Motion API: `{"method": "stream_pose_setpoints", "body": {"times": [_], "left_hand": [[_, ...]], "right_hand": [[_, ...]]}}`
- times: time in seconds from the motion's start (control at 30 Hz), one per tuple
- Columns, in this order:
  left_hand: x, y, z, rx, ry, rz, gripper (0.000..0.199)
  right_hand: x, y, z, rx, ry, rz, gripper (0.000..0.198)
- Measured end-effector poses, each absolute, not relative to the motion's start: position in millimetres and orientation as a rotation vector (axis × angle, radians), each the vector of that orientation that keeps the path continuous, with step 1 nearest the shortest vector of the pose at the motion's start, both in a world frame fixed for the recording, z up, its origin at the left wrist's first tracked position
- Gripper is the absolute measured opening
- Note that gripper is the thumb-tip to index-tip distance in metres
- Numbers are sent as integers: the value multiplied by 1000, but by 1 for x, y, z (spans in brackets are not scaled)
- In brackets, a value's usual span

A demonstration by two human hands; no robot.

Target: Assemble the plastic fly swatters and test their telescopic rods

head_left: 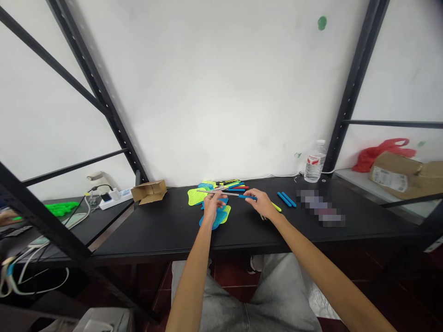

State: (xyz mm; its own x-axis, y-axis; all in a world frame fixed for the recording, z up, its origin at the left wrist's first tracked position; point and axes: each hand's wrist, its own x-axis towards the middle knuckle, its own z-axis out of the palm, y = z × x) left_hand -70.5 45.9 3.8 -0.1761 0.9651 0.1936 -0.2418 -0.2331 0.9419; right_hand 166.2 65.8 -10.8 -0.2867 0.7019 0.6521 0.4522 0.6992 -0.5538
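Observation:
Between my hands, just above the black table, a thin metal rod (232, 193) with a blue handle (243, 196) lies nearly level. My left hand (211, 206) pinches the metal part. Closed on the blue handle is my right hand (260, 202). Perforated fly swatter heads lie under and around my left hand: a yellow-green one (194, 196) behind it, and a blue one (217, 221) overlapping another yellow-green one in front. Several coloured sticks (238, 186) are heaped behind my hands. A yellow-green handle (276, 207) sticks out by my right hand, partly hidden.
Two blue handles (286, 199) lie to the right on the black table (155, 235). A water bottle (314, 165) stands at the back right, an open cardboard box (149, 192) at the left. Black frame posts (355, 78) flank the table. A power strip (116, 199) sits further left.

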Motion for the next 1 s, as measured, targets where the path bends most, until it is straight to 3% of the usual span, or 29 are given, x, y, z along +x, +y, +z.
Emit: {"method": "stream_pose_setpoints", "body": {"times": [0.8,1.0], "left_hand": [[-70,45,0,1218,1059,1559,47],[-70,45,-1,1244,1087,1552,52]], "right_hand": [[167,62,-6,-925,-1870,365,23],[166,57,-3,-979,-1907,373,33]]}}
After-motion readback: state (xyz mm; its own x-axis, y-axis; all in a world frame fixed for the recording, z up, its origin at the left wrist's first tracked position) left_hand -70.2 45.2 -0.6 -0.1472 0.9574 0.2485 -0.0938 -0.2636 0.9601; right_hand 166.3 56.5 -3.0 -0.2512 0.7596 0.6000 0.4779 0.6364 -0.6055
